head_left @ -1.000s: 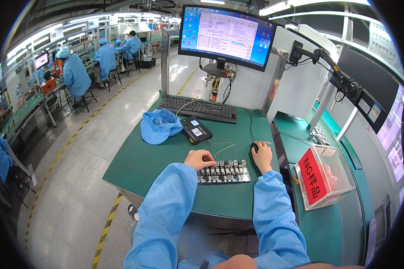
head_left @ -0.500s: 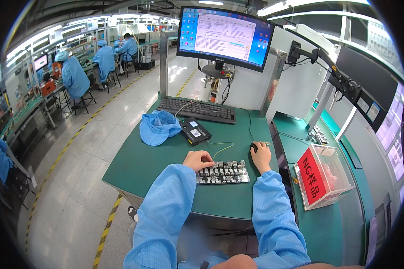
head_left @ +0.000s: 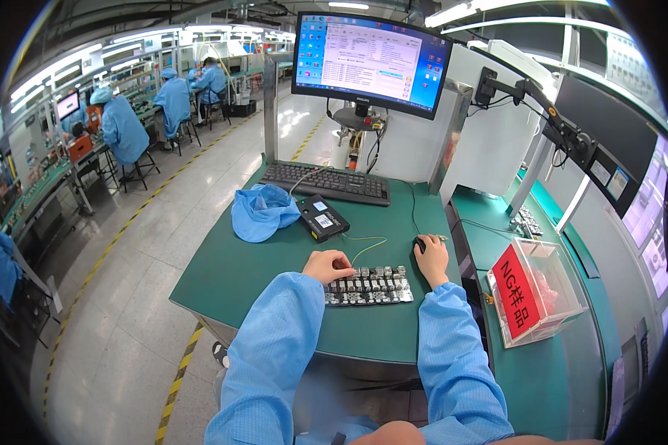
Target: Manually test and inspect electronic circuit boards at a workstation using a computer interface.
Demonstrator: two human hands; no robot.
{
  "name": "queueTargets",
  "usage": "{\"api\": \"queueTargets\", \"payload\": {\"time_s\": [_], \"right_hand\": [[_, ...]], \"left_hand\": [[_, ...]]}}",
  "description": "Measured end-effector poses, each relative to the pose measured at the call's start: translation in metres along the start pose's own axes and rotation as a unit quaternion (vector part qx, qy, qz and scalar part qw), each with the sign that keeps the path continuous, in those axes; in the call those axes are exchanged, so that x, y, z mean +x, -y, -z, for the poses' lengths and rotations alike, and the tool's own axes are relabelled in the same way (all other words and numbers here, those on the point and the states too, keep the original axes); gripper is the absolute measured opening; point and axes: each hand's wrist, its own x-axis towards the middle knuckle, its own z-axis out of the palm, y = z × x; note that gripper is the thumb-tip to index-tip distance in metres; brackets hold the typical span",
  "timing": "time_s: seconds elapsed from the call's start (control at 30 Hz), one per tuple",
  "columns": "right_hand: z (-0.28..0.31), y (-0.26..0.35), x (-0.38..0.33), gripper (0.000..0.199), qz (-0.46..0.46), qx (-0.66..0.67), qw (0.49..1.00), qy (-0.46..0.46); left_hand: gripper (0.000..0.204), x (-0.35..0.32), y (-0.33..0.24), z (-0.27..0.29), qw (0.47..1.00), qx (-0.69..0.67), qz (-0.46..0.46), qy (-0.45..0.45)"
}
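My left hand (head_left: pixel 327 266) is closed in a pinch at the back left corner of a panel of small circuit modules (head_left: pixel 371 286). The panel lies flat on the green mat, with several rows of silver metal parts on it. A thin yellow-green cable (head_left: pixel 383 239) loops from a black box (head_left: pixel 323 218) to my left fingertips, which hide its end. My right hand (head_left: pixel 432 262) rests over a black computer mouse (head_left: pixel 421 243), fingers curved round it, to the right of the panel. A lit monitor (head_left: pixel 367 63) with an open window stands beyond.
A black keyboard (head_left: pixel 330 183) lies along the table's back edge. Left of the black box sits a blue cloth cap (head_left: pixel 263 213). On the right-hand bench stands a clear box (head_left: pixel 553 297) with a red label. People in blue coats (head_left: pixel 124 127) sit at benches far left.
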Motion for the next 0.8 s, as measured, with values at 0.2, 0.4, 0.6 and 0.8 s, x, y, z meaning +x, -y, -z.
{"api": "queueTargets", "payload": {"time_s": [0.2,0.4,0.6,0.8], "right_hand": [[0.0012,0.0014,0.0004,0.025,-0.006,0.003,1.0,0.005],[0.0019,0.0031,0.0008,0.024,-0.006,-0.001,1.0,0.005],[-0.0001,0.0005,0.0002,0.023,-0.017,-0.006,1.0,0.004],[0.0013,0.0032,0.0,0.022,-0.011,-0.01,1.0,-0.005]], "left_hand": [[0.023,0.0006,0.0013,-0.0004,1.0,-0.008,-0.001,0.0],[0.023,0.0001,0.0029,-0.0006,1.0,-0.009,0.004,0.003],[0.023,0.0,-0.0017,0.0002,1.0,-0.001,0.007,0.002],[0.022,-0.0008,0.0005,-0.0005,1.0,-0.015,0.003,-0.002]]}}
